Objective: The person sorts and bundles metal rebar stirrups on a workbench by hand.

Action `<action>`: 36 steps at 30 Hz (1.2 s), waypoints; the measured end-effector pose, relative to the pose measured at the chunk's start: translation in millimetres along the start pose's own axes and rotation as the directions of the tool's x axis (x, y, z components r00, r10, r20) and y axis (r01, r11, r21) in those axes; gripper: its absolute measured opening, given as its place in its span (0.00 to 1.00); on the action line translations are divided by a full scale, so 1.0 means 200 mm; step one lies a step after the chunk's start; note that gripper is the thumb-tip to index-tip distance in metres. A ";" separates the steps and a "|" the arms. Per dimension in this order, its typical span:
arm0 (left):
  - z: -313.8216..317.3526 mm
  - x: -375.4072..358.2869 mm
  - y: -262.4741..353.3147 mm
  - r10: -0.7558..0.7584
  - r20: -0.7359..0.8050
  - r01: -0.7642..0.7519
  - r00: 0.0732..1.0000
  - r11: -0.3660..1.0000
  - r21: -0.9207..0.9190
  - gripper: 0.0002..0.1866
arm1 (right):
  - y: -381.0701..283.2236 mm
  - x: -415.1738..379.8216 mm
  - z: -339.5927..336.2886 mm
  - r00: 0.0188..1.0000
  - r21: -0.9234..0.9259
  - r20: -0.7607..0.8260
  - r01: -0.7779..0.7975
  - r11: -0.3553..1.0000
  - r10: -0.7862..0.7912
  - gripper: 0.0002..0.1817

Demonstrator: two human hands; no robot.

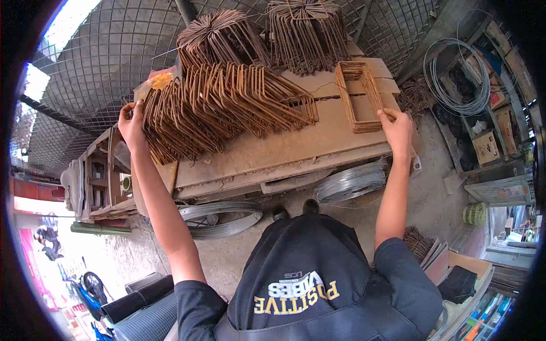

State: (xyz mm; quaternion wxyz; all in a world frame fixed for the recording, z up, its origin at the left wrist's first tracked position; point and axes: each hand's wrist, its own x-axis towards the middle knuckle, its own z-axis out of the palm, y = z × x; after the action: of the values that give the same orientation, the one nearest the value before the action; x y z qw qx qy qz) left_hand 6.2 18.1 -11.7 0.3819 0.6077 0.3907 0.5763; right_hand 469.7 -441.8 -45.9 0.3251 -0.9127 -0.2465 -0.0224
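Observation:
A long row of rusty rebar stirrups (219, 105) leans in overlapping rectangles across the left and middle of the worktable (256, 153). At the row's left end is my left hand (132, 126), its fingers curled and pinched at the edge of the outermost stirrup. A smaller stack of rectangular stirrups (367, 126) lies flat at the table's right side. My right hand (396, 132) grips that stack's near right corner between thumb and fingers. How many stirrups each hand holds cannot be made out.
Two tied bundles of stirrups, a left one (219, 37) and a right one (307, 34), stand at the back against wire mesh (131, 51). Wire coils (352, 183) lie below the table's front edge. More wire (459, 77) hangs at right, near shelves with boxes (486, 148).

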 end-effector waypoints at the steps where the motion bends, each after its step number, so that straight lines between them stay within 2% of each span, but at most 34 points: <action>1: 0.00 -0.01 0.01 0.000 0.001 0.000 1.000 1.000 0.002 0.11 | 0.00 0.00 0.00 1.000 0.010 -0.023 0.012 1.000 -0.012 0.22; 4: 0.01 -0.02 0.03 -0.010 -0.018 0.011 1.000 1.000 0.008 0.11 | 0.01 0.00 0.01 0.993 -0.057 -0.081 0.079 0.995 -0.083 0.19; 11: 0.03 -0.03 0.05 -0.007 -0.026 0.008 1.000 1.000 0.023 0.12 | -0.05 -0.03 -0.02 0.989 -0.096 -0.113 0.082 0.992 -0.093 0.17; 13: 0.02 -0.03 0.04 -0.010 -0.023 0.011 1.000 0.999 0.038 0.12 | -0.05 -0.01 -0.01 0.964 0.005 -0.193 0.187 0.982 -0.183 0.17; 14: 0.02 -0.03 0.04 -0.010 -0.017 0.010 1.000 1.000 0.011 0.12 | -0.05 -0.01 0.00 0.964 0.004 -0.193 0.186 0.982 -0.182 0.17; 16: 0.02 -0.02 0.02 -0.009 -0.009 0.009 1.000 1.000 -0.019 0.12 | -0.14 -0.03 -0.01 0.922 0.184 -0.245 0.348 0.919 -0.300 0.16; 17: 0.02 -0.02 0.02 -0.012 -0.011 0.012 1.000 1.000 -0.029 0.12 | -0.18 -0.03 -0.01 0.922 0.184 -0.246 0.348 0.919 -0.299 0.16; 19: 0.03 -0.02 0.03 -0.015 -0.012 0.014 1.000 0.999 -0.040 0.12 | -0.27 -0.04 -0.01 0.945 0.217 -0.142 0.320 0.922 -0.295 0.16; 20: 0.03 -0.03 0.03 -0.014 -0.014 0.013 1.000 0.999 -0.040 0.12 | -0.31 -0.04 0.00 0.945 0.218 -0.143 0.321 0.922 -0.295 0.16; 22: 0.02 -0.02 0.02 -0.009 -0.021 0.008 1.000 0.999 -0.041 0.12 | -0.39 -0.04 0.02 0.966 0.307 -0.070 0.259 0.916 -0.250 0.17; 24: 0.02 -0.02 0.02 0.008 -0.005 -0.008 1.000 0.999 -0.053 0.12 | -0.46 -0.04 0.03 0.957 0.351 -0.082 0.288 0.891 -0.278 0.19; 26: 0.04 -0.03 0.04 0.001 -0.019 -0.002 1.000 0.998 -0.057 0.12 | -0.51 -0.02 0.06 0.959 0.484 -0.094 0.280 0.829 -0.269 0.19; 30: 0.03 -0.03 0.04 -0.007 -0.009 0.006 1.000 0.998 -0.064 0.12 | -0.66 0.03 0.07 0.958 0.560 -0.070 0.268 0.784 -0.278 0.20; 32: 0.02 -0.02 0.01 0.040 -0.009 -0.040 0.999 0.999 -0.026 0.11 | -0.74 0.06 0.10 0.942 0.644 -0.014 0.265 0.718 -0.335 0.21; 33: 0.02 -0.01 0.00 0.040 -0.006 -0.040 0.999 0.999 -0.026 0.11 | -0.76 0.09 0.11 0.927 0.638 0.091 0.227 0.736 -0.365 0.25; 36: 0.03 -0.01 0.01 0.044 -0.015 -0.044 0.999 0.999 -0.031 0.11 | -0.84 0.14 0.25 0.890 0.637 0.156 0.240 0.733 -0.427 0.28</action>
State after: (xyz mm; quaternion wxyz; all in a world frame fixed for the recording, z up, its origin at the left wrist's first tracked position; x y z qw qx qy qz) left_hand 12.6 15.6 -11.3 0.3757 0.6061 0.3709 0.5949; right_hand 409.9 -287.8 18.4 0.5478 -0.6943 -0.4473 0.1332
